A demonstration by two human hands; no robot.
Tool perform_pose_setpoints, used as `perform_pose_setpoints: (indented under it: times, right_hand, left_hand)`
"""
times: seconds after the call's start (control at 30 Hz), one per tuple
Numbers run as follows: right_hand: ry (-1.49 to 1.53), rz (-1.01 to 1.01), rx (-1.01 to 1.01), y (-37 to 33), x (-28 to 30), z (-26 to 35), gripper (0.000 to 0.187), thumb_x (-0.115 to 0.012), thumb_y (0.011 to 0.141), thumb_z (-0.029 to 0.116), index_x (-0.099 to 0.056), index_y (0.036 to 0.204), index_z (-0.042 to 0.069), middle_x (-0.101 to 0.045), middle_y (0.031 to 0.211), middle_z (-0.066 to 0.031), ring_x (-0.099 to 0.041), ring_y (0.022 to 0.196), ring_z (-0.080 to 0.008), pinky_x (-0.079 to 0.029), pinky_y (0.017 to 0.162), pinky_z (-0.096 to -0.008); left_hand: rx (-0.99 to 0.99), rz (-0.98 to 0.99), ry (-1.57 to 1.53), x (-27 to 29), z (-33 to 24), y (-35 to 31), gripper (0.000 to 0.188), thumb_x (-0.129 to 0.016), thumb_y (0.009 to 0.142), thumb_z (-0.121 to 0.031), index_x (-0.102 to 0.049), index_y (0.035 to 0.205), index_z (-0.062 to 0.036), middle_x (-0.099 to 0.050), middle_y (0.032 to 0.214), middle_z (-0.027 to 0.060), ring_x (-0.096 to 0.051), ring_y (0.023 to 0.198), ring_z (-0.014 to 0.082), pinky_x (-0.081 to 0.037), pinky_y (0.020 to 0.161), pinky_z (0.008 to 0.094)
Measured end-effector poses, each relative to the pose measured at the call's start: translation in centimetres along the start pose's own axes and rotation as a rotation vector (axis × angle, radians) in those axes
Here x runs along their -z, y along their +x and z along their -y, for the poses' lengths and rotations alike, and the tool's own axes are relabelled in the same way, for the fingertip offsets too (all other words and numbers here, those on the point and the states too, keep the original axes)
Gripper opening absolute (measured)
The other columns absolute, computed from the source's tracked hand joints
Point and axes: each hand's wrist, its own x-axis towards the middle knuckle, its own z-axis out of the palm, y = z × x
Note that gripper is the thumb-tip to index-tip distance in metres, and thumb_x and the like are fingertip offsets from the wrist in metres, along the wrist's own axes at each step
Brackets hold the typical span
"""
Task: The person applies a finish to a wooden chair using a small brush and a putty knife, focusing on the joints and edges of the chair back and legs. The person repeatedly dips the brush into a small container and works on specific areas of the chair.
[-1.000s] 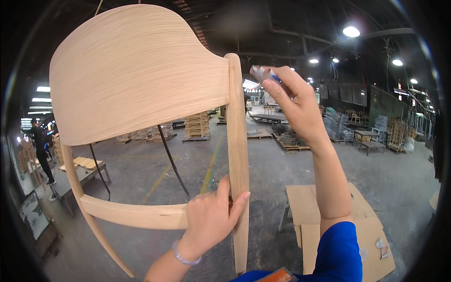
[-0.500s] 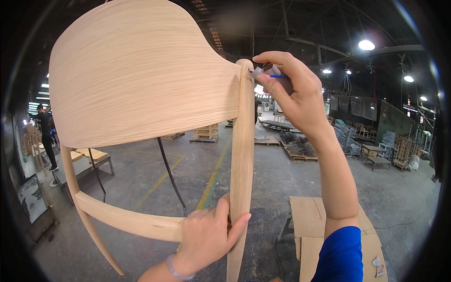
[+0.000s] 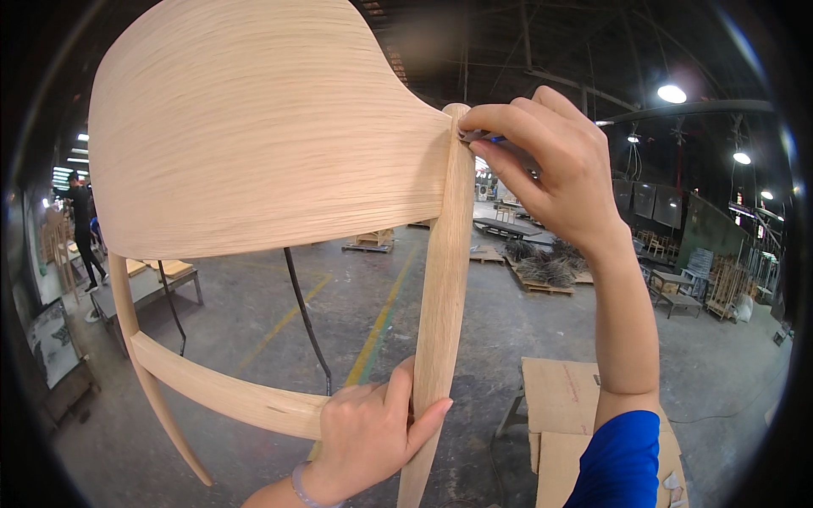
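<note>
A bare pale wooden chair frame, with its broad curved backrest [image 3: 271, 135], fills the left and middle of the view. My left hand [image 3: 364, 432] is closed around the joint of the lower rail [image 3: 237, 389] and the right-hand post [image 3: 445, 288], thumb lying along the post. At the post's rounded upper end, my right hand [image 3: 559, 165] pinches a small folded greyish piece of sandpaper [image 3: 474, 135] against the wood, beside the edge of the backrest. A bit of blue shows between those fingers; most of the sandpaper is hidden by them.
Flattened cardboard [image 3: 559, 398] covers a bench at the lower right, with a small crumpled scrap [image 3: 673, 487] on it. Behind the chair, a low table [image 3: 157, 292] holds wooden parts. Another person [image 3: 82, 229] stands at the far left. Loaded pallets [image 3: 542, 271] rest on the floor farther back.
My right hand has tilted over and come closer to the post, and the sandpaper is now mostly covered by the fingers. The post's top appears slightly farther right. My left hand keeps its hold.
</note>
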Motion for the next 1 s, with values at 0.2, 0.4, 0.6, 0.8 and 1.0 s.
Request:
perform_pose_setpoints:
  times: [0.2,0.4,0.6,0.8,1.0]
  right_hand:
    - [-0.059,0.016,0.078,0.5,0.3,-0.3,0.015,-0.083,0.092,0.018,-0.079,0.107,0.019,-0.062,0.076,0.0026,-0.053,0.072,-0.0181,-0.046,0.062,-0.0346]
    - [-0.068,0.031,0.109,0.4,-0.3,-0.3,0.015,-0.085,0.090,0.017,-0.078,0.104,0.019,-0.063,0.076,0.0029,-0.053,0.072,-0.0183,-0.045,0.062,-0.0341]
    - [-0.033,0.041,0.145,0.4,-0.4,0.0,0.015,-0.084,0.089,0.017,-0.078,0.103,0.019,-0.062,0.076,0.0033,-0.053,0.072,-0.0182,-0.045,0.061,-0.0343]
    - [-0.055,0.051,0.106,0.4,-0.6,0.0,0.017,-0.085,0.087,0.016,-0.078,0.102,0.019,-0.060,0.074,0.0027,-0.052,0.072,-0.0191,-0.044,0.061,-0.0348]
    - [-0.042,0.037,0.059,0.5,-0.9,0.1,0.015,-0.084,0.088,0.015,-0.078,0.102,0.018,-0.060,0.075,0.0024,-0.053,0.072,-0.0193,-0.045,0.061,-0.0351]
  left_hand:
    - [-0.001,-0.007,0.027,-0.3,0.0,0.0,0.056,-0.068,0.106,-0.052,-0.071,0.124,0.0012,-0.055,0.051,0.0010,-0.056,0.041,0.0183,-0.045,0.045,0.0331]
    - [-0.001,-0.033,0.046,-0.6,0.4,0.1,0.056,-0.069,0.106,-0.052,-0.071,0.126,0.0001,-0.054,0.050,0.0005,-0.054,0.041,0.0181,-0.043,0.045,0.0332]
    - [-0.003,-0.036,0.040,-0.8,0.8,0.0,0.056,-0.070,0.105,-0.053,-0.071,0.126,-0.0004,-0.053,0.050,0.0003,-0.052,0.040,0.0179,-0.042,0.044,0.0337]
    - [-0.014,-0.038,0.054,-0.6,1.0,0.0,0.056,-0.070,0.105,-0.053,-0.071,0.126,-0.0009,-0.052,0.050,0.0002,-0.052,0.040,0.0178,-0.042,0.044,0.0340]
    - [-0.010,-0.028,0.057,-0.3,0.9,-0.2,0.055,-0.070,0.105,-0.053,-0.071,0.123,-0.0018,-0.052,0.049,0.0002,-0.053,0.040,0.0180,-0.043,0.044,0.0336]
